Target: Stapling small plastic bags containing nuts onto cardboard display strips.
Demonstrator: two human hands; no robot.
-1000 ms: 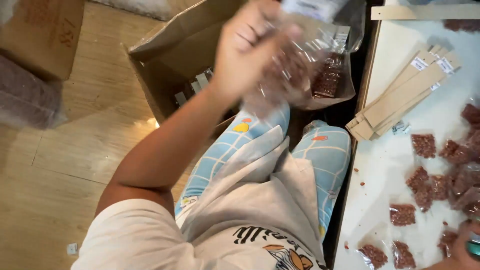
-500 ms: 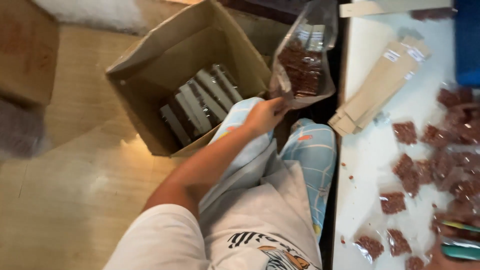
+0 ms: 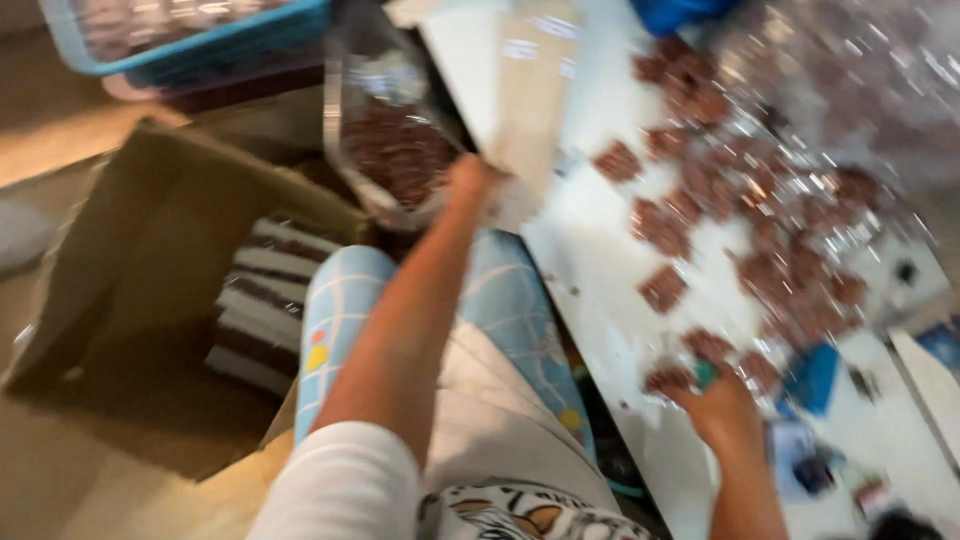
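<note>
- Clearly tilting: clear plastic pouch filled with reddish-brown pieces (image 3: 392, 140), long axis running up and down the view, upper end leaning toward the top left, lower corner pointing down toward the left hand (image 3: 472, 178).
- Hanging above the gap between the open brown cardboard box (image 3: 150, 220) and the white tabletop (image 3: 590, 270), just over the blue checked trouser knee (image 3: 345, 300).
- Pinching the pouch's lower right corner with the left hand, fingers closed on the plastic, arm stretching straight up the view from a white sleeve (image 3: 345, 485).
- Lying stacked inside the box: flat packets with pale and dark stripes (image 3: 265, 295), long sides running across.
- Spreading over the tabletop on the right: many small wrapped reddish-brown squares (image 3: 760, 200), loosely scattered, badly blurred by motion.
- Resting flat on the table beside the pouch: a long pale kraft-paper bag (image 3: 535, 90), long axis running toward the top of the view.
- Sitting at the top left, behind the box: a blue plastic basket (image 3: 190, 45), contents too blurred for naming.
- Reaching onto the tabletop edge with the right hand (image 3: 715, 400), palm down among the nearest squares, a small teal object (image 3: 706, 373) at the fingertips; grip not discernible through the blur.
- Showing beneath everything at left: pale wooden floor (image 3: 60, 150).
</note>
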